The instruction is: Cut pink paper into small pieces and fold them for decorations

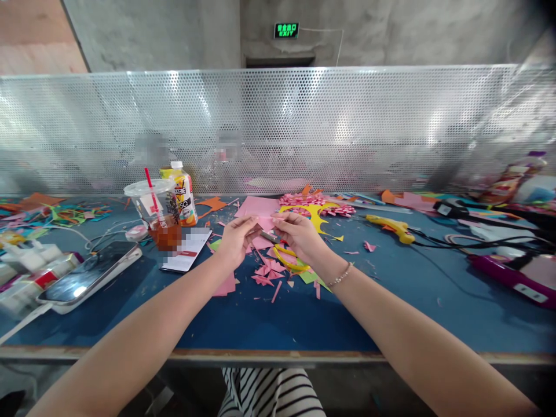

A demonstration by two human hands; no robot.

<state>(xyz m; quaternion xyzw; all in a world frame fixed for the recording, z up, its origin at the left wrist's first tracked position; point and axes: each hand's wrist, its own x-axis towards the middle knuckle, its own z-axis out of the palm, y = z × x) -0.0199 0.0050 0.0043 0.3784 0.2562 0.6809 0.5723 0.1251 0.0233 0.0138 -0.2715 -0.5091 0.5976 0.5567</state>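
Note:
Between my two hands is a small piece of pink paper, pinched at each side above the table. My left hand grips its left edge with thumb and fingers closed. On the opposite edge, my right hand pinches it too, a bracelet on the wrist. Below them lie yellow-handled scissors, their blades partly hidden. Folded pink paper pieces are scattered just in front of the scissors. Behind my hands are a flat pink sheet and a cut-out yellow paper.
At left stand a plastic cup with a red straw and a bottle, near a phone and another phone on a cable. A yellow-handled tool and a purple device lie right. A perforated metal screen borders the back.

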